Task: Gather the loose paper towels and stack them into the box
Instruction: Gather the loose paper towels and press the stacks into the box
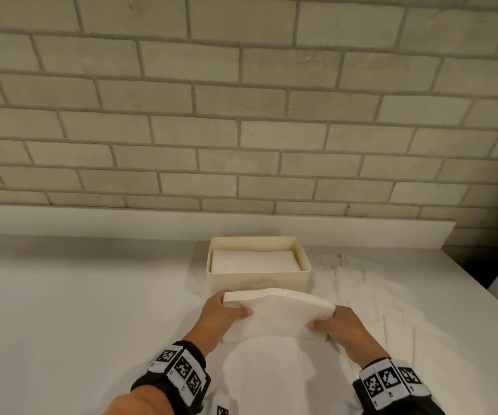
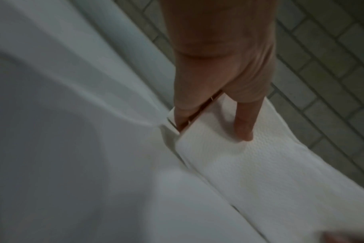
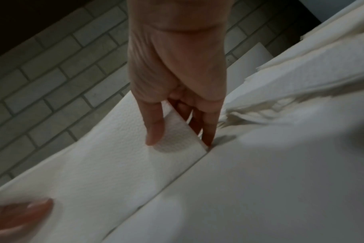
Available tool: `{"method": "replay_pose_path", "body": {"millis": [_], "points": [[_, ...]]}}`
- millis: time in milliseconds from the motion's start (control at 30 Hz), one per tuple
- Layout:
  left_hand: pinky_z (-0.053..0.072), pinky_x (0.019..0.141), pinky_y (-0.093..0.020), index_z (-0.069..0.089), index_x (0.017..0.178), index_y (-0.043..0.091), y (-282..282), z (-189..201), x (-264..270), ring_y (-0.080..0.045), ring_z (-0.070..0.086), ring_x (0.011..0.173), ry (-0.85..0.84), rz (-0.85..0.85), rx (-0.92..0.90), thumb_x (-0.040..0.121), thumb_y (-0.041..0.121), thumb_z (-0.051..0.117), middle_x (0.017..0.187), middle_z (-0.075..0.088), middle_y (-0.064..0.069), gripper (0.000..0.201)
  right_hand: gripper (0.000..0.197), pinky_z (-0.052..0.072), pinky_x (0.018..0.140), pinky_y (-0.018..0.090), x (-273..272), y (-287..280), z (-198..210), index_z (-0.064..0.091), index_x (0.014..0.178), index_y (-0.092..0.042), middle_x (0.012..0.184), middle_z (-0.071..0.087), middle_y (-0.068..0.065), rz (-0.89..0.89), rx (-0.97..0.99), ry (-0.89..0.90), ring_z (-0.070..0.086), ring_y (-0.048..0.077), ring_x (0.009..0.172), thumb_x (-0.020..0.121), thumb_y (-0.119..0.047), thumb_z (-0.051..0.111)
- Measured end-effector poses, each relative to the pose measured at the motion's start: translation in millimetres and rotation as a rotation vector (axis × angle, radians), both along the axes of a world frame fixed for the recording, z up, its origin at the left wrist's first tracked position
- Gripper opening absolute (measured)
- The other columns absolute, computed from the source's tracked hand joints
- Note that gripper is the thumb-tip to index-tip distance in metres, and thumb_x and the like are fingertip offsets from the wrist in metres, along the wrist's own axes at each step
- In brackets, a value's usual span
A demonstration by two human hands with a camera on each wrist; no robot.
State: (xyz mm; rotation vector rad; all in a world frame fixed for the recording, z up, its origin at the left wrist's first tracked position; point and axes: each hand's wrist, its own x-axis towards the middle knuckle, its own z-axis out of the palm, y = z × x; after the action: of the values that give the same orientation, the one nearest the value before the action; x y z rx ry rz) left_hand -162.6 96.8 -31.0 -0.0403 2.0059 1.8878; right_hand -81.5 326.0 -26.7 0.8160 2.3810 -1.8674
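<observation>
While both hands clamp the stack (image 1: 277, 316) by its short ends, its long axis runs left to right, matching the box (image 1: 259, 280) just beyond it. The left hand (image 1: 222, 317) pinches its end, thumb on top and fingers (image 2: 183, 113) beneath; the right hand (image 1: 342, 324) does likewise. More loose towels (image 1: 370, 295) lie to the right, nearer the right hand. Towels already fill part of the box, so the next move is probably forward and up.
</observation>
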Motion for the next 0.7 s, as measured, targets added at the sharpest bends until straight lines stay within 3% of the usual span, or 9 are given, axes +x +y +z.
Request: {"method": "replay_pose_path", "body": {"millis": [133, 267, 300, 367, 467, 533, 567, 633, 700], "points": [[0.047, 0.069, -0.018, 0.059, 0.079, 0.024, -5.4, 21.2, -0.8, -0.015, 0.059, 0.089, 0.291, -0.093, -0.278, 0.071, 0.008, 0.077, 0.09, 0.063, 0.007, 0.025, 0.02, 0.054, 0.072, 0.031, 7.6, -4.5, 31.3, 0.07, 0.095, -0.009, 0.09, 0.071, 0.004, -0.025, 0.023, 0.158, 0.067, 0.022, 0.085, 0.077, -0.003, 0.072], [0.044, 0.069, -0.006, 0.067, 0.1, 0.023, 9.2, 48.0, 4.3, -0.004, 0.058, 0.089, 0.48, -0.211, -0.327, 0.071, 0.012, 0.078, 0.094, 0.064, 0.013, 0.033, 0.021, 0.048, 0.064, 0.021, 5.0, -29.7, 75.3, 0.069, 0.069, -0.022, 0.076, 0.068, -0.002, 0.149, 0.165, 0.372, 0.061, 0.014, 0.072, 0.073, -0.002, 0.075], [0.046, 0.071, -0.007, 0.069, 0.101, 0.021, 15.5, 51.0, 6.8, -0.005, 0.06, 0.088, 0.49, -0.231, -0.277, 0.07, 0.011, 0.079, 0.094, 0.066, 0.011, 0.034, 0.025, 0.047, 0.063, 0.019, 4.3, -38.4, 83.7, 0.07, 0.067, -0.024, 0.074, 0.068, -0.003, 0.2, 0.185, 0.409, 0.061, 0.013, 0.07, 0.072, -0.001, 0.076], [0.052, 0.081, -0.022, 0.072, 0.096, 0.018, 26.1, 54.5, 13.9, -0.012, 0.065, 0.09, 0.431, -0.245, -0.126, 0.07, 0.009, 0.079, 0.095, 0.071, 0.001, 0.029, 0.032, 0.048, 0.063, 0.016, 3.7, -49.0, 93.4, 0.07, 0.073, -0.03, 0.076, 0.068, -0.005, 0.229, 0.186, 0.469, 0.061, 0.011, 0.071, 0.07, 0.001, 0.077], [0.054, 0.092, -0.039, 0.071, 0.101, 0.015, 28.7, 51.4, 21.2, -0.023, 0.068, 0.1, 0.239, -0.215, 0.132, 0.07, 0.009, 0.08, 0.103, 0.073, -0.008, 0.033, 0.063, 0.049, 0.071, 0.02, 4.3, -40.2, 87.4, 0.059, 0.11, -0.036, 0.093, 0.062, -0.008, 0.138, 0.114, 0.47, 0.059, 0.012, 0.085, 0.063, 0.0, 0.083], [0.052, 0.092, -0.045, 0.067, 0.108, 0.01, 25.5, 43.4, 23.2, -0.029, 0.066, 0.103, 0.108, -0.203, 0.325, 0.068, 0.012, 0.08, 0.107, 0.071, -0.012, 0.041, 0.085, 0.051, 0.077, 0.027, 6.6, -29.9, 69.5, 0.045, 0.126, -0.036, 0.106, 0.058, -0.006, 0.142, 0.094, 0.312, 0.059, 0.015, 0.096, 0.057, -0.009, 0.088], [0.052, 0.091, -0.045, 0.066, 0.109, 0.008, 24.7, 39.0, 24.3, -0.029, 0.066, 0.103, 0.048, -0.195, 0.415, 0.067, 0.012, 0.079, 0.107, 0.071, -0.012, 0.043, 0.083, 0.052, 0.08, 0.03, 7.9, -27.0, 58.9, 0.046, 0.124, -0.035, 0.109, 0.059, -0.005, 0.187, 0.125, 0.203, 0.059, 0.016, 0.099, 0.057, -0.014, 0.089], [0.053, 0.087, -0.041, 0.064, 0.107, 0.007, 23.6, 33.1, 27.5, -0.028, 0.065, 0.101, -0.028, -0.177, 0.523, 0.066, 0.009, 0.075, 0.103, 0.072, -0.012, 0.043, 0.048, 0.054, 0.083, 0.031, 9.5, -24.8, 40.8, 0.061, 0.103, -0.029, 0.104, 0.067, -0.004, 0.31, 0.25, 0.0, 0.063, 0.014, 0.094, 0.062, -0.022, 0.085], [0.052, 0.089, -0.042, 0.064, 0.107, 0.007, 19.1, 28.4, 27.3, -0.028, 0.065, 0.101, -0.039, -0.156, 0.547, 0.067, 0.006, 0.074, 0.101, 0.071, -0.011, 0.041, 0.016, 0.054, 0.072, 0.026, 11.4, -19.0, 31.4, 0.069, 0.079, -0.023, 0.088, 0.07, -0.002, 0.296, 0.283, -0.041, 0.065, 0.013, 0.08, 0.068, -0.022, 0.081]]}}
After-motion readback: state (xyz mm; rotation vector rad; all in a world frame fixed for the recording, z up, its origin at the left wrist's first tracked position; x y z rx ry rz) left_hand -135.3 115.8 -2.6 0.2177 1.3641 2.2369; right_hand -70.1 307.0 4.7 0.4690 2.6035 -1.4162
